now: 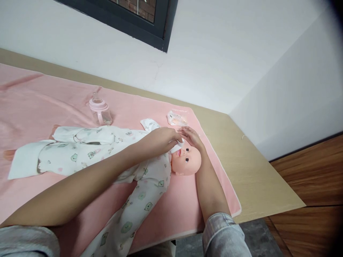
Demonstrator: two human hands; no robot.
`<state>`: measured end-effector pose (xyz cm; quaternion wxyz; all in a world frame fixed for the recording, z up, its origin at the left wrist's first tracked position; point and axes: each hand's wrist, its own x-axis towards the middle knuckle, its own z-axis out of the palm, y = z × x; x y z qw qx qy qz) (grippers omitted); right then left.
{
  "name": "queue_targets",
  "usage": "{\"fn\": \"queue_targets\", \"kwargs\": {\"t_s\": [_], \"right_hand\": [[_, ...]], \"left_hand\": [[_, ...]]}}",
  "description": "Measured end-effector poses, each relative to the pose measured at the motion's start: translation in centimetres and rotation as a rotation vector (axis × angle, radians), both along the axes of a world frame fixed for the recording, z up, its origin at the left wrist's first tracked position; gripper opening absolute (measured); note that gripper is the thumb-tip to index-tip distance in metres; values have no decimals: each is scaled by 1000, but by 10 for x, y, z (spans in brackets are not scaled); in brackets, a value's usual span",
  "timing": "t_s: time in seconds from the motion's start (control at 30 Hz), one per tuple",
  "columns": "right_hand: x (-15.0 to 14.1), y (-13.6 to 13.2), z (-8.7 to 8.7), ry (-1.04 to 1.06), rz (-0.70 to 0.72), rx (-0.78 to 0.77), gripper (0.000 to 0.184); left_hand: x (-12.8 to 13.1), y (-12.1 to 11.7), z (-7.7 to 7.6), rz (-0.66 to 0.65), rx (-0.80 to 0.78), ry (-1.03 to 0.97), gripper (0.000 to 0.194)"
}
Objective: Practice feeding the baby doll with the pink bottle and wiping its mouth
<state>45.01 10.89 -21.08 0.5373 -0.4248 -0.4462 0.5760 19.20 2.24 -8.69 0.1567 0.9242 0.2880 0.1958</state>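
Observation:
A bald baby doll (192, 165) in white printed pajamas (107, 146) lies on its back on a pink blanket (184, 210), head toward the right. My left hand (167, 138) reaches across its chest, fingers pinched on a small white cloth (178, 146) at the doll's mouth and cheek. Past the far side of the head lies my right hand (191, 136), its fingers outstretched and close together, the wrist running along the crown. Some of the doll's face is covered by the cloth and my left fingers.
A pink-lidded baby bottle (100, 111) stands upright beyond the doll's legs. Near my right fingertips lies a clear plastic packet (177, 118). The wooden table (241, 167) shows beyond the blanket's right edge, with a white wall (198, 71) and dark-framed window (163, 28) behind.

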Motion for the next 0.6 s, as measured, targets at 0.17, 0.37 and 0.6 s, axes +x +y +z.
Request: {"fn": "queue_targets", "kwargs": {"t_s": [0.17,0.37,0.6], "right_hand": [[0,-10,29,18,87,33,29],[-25,-57,123,-303,281,277,29],[-79,-106,171,-787,356,489,5]], "left_hand": [[-18,11,8,111,30,-31,29],[-36,24,15,169,72,-52,26],[-42,30,14,173,137,-125,26]]}}
